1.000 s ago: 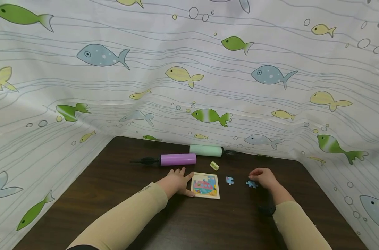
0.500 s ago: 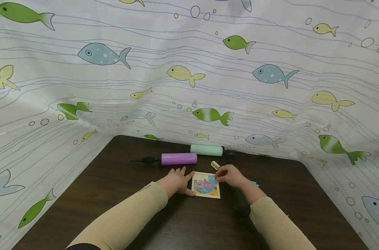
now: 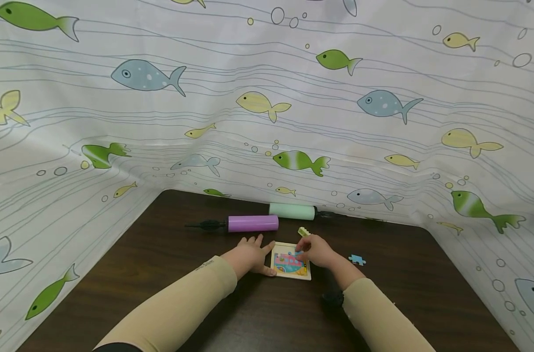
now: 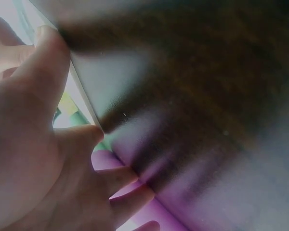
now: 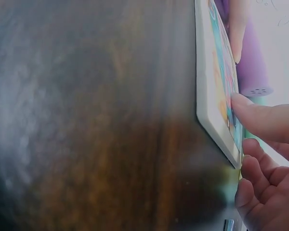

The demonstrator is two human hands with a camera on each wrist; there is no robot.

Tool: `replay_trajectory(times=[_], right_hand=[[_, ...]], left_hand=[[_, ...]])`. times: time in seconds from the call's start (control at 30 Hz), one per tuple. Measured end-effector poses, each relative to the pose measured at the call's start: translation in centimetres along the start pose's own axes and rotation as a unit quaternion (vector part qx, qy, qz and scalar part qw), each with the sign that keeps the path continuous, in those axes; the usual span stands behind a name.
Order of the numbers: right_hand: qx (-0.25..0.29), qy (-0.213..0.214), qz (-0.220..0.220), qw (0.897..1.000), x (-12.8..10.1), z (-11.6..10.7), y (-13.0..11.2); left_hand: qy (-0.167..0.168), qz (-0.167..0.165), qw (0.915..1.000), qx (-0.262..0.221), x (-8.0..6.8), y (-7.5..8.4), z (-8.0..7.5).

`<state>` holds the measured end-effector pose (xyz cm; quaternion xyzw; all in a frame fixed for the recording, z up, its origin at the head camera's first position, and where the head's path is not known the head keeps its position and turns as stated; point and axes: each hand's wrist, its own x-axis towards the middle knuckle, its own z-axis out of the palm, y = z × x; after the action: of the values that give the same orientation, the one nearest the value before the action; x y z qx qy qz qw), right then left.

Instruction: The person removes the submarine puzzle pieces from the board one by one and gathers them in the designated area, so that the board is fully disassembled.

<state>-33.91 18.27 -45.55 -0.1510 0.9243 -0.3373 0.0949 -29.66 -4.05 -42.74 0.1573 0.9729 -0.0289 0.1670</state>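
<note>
A square jigsaw puzzle (image 3: pixel 292 274) in a pale wooden frame lies on the dark table, its picture blue, pink and yellow. My left hand (image 3: pixel 250 255) spreads its fingers at the puzzle's left side, with thumb and index finger resting on the frame edge. Over the upper right of the puzzle, my right hand (image 3: pixel 316 252) pinches a small puzzle piece, mostly hidden by the fingers. In the right wrist view, the thumb (image 5: pixel 260 115) is right at the picture surface. Right of that hand lies a loose blue puzzle piece (image 3: pixel 357 259).
A purple hand pump (image 3: pixel 253 223) with a black nozzle lies behind the left hand. Beyond it is a mint-green pump (image 3: pixel 292 211). A small pale-yellow block (image 3: pixel 303 231) sits just behind the puzzle. A fish-printed sheet (image 3: pixel 258 78) walls the table's back and sides.
My right hand has moved left from beside the loose blue piece to above the puzzle. The other loose piece near the puzzle is now hidden in the head view. My left hand stays put.
</note>
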Motion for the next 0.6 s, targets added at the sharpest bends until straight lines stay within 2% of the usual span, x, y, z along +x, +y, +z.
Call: replay_trajectory(times=[0.13, 0.43, 0.6], right_hand=[[0.004, 0.005, 0.003, 1.000, 0.02, 0.07, 0.03], [-0.005, 0.037, -0.024, 0.999, -0.13, 0.30, -0.10], [-0.002, 0.039, -0.022, 0.999, -0.24, 0.36, -0.39]], left_hand=[[0.000, 0.000, 1.0000, -0.002, -0.03, 0.06, -0.02], [0.002, 0.001, 1.0000, 0.004, -0.03, 0.09, -0.03], [0.003, -0.001, 1.0000, 0.005, -0.04, 0.13, -0.07]])
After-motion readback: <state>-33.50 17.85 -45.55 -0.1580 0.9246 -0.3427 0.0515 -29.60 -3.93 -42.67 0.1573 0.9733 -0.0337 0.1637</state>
